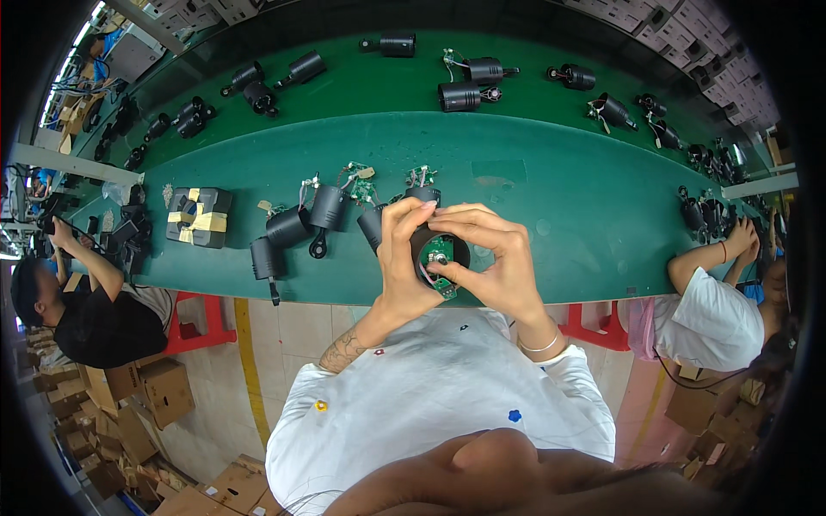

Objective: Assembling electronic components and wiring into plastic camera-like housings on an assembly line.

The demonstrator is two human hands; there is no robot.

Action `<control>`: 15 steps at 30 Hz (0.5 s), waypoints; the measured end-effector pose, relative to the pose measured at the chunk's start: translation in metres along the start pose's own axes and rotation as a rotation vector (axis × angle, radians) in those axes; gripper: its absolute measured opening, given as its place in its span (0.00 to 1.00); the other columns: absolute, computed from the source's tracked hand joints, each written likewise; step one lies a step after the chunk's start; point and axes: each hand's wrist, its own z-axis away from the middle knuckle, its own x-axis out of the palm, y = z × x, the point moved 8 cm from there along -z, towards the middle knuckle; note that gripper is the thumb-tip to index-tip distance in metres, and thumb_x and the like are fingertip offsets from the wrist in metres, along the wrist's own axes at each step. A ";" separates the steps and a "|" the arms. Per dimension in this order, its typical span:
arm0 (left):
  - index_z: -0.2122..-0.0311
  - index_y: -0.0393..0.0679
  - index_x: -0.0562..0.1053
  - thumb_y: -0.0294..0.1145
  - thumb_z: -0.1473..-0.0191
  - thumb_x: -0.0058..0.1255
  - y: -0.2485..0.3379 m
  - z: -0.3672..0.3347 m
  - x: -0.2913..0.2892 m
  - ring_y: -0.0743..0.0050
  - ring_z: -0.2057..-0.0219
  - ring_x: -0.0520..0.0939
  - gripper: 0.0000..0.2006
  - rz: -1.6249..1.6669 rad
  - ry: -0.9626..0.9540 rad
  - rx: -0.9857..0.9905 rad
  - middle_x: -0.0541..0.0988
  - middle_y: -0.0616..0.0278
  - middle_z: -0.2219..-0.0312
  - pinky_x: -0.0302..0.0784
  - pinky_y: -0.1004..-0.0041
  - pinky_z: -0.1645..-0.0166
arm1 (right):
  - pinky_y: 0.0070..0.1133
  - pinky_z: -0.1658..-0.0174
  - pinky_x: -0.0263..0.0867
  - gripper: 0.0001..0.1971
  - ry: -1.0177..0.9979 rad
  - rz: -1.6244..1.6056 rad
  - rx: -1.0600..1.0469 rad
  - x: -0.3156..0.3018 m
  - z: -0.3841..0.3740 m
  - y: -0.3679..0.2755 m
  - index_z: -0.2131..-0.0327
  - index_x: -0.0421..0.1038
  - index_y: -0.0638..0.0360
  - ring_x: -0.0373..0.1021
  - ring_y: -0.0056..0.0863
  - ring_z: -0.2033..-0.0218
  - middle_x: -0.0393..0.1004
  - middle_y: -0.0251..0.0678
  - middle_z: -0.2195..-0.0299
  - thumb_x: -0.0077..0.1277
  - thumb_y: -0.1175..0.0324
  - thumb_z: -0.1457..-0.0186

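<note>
Both of my hands are wrapped round one black cylindrical housing (462, 250), held at the table's near edge with its open end facing me. Inside that opening a green circuit board (440, 247) with a silvery round part shows. My left hand (401, 258) grips the housing's left side. On its other side my right hand (495, 258) curls over the top, its thumb pressed at the board. Just beyond my hands stands another black housing (423, 196) with a board and wires. To the left lie several more black housings (328, 207), some with boards hanging out.
A black block with yellow tape (199, 218) sits at the left of the green table (551, 206). Along the far strip lie several black housings (459, 96). Co-workers sit at the left (103, 301) and right (714, 310). Red stools (202, 320) and cardboard boxes (165, 391) stand on the floor.
</note>
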 end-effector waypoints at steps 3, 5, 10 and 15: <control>0.45 0.42 0.64 0.24 0.69 0.61 0.000 -0.002 0.001 0.61 0.62 0.73 0.38 -0.003 -0.023 -0.010 0.67 0.51 0.55 0.73 0.67 0.62 | 0.27 0.51 0.66 0.22 -0.006 -0.031 0.002 0.001 0.000 0.002 0.62 0.78 0.65 0.71 0.33 0.56 0.79 0.39 0.63 0.63 0.79 0.69; 0.44 0.42 0.63 0.24 0.69 0.62 -0.002 0.000 0.002 0.61 0.60 0.73 0.39 -0.013 -0.050 -0.011 0.66 0.51 0.54 0.73 0.67 0.60 | 0.27 0.50 0.66 0.22 -0.001 -0.045 0.019 0.002 0.001 0.005 0.62 0.78 0.65 0.71 0.34 0.56 0.78 0.39 0.62 0.63 0.79 0.69; 0.42 0.40 0.61 0.24 0.69 0.64 -0.004 0.001 0.007 0.60 0.53 0.71 0.42 -0.036 -0.110 -0.031 0.65 0.50 0.50 0.73 0.68 0.53 | 0.27 0.49 0.65 0.20 0.013 -0.222 0.117 0.005 0.004 0.018 0.63 0.78 0.64 0.70 0.34 0.55 0.77 0.38 0.59 0.63 0.79 0.68; 0.42 0.39 0.61 0.25 0.69 0.64 -0.002 -0.004 0.003 0.58 0.54 0.74 0.43 -0.029 -0.010 -0.081 0.70 0.50 0.52 0.74 0.68 0.53 | 0.24 0.50 0.65 0.17 0.022 -0.596 0.170 0.006 0.003 0.034 0.65 0.78 0.60 0.70 0.31 0.58 0.75 0.35 0.58 0.63 0.78 0.65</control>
